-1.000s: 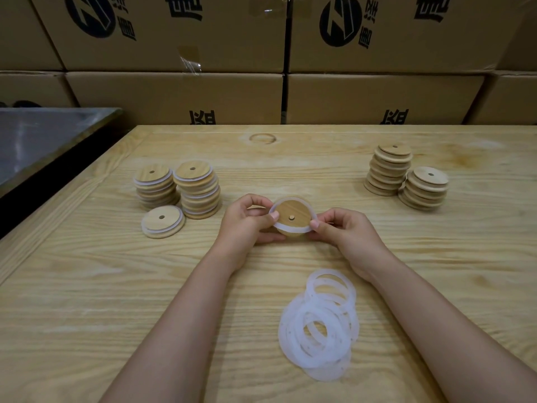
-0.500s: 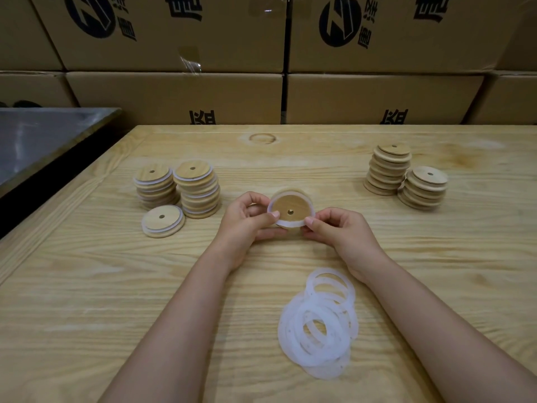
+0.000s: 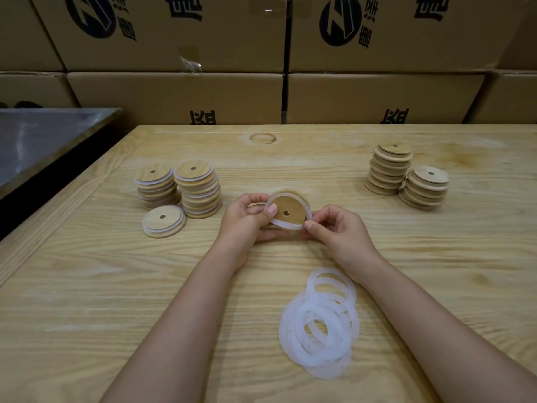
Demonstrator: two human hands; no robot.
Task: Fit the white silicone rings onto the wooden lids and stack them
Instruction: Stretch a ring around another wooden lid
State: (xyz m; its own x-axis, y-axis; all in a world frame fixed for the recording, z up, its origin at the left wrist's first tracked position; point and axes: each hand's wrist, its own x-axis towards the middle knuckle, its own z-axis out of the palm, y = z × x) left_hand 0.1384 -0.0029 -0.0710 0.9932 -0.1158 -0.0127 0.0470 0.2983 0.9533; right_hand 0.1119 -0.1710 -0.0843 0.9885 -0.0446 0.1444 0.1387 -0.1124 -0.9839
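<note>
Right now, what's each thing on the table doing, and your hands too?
Lid, tilted, held up.
White ring, stretched round the lid.
Left hand, grips lid, thumb on ring.
Right hand, pinches ring's edge.
Loose rings, piled flat.
Left stacks, rings fitted.
Right stacks, bare wood.

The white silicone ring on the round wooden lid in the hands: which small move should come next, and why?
Probably the right hand should stretch the near side of the white silicone ring over the rim of the round wooden lid. That side looks loose and flat; the left hand pins the ring's left edge.
</note>
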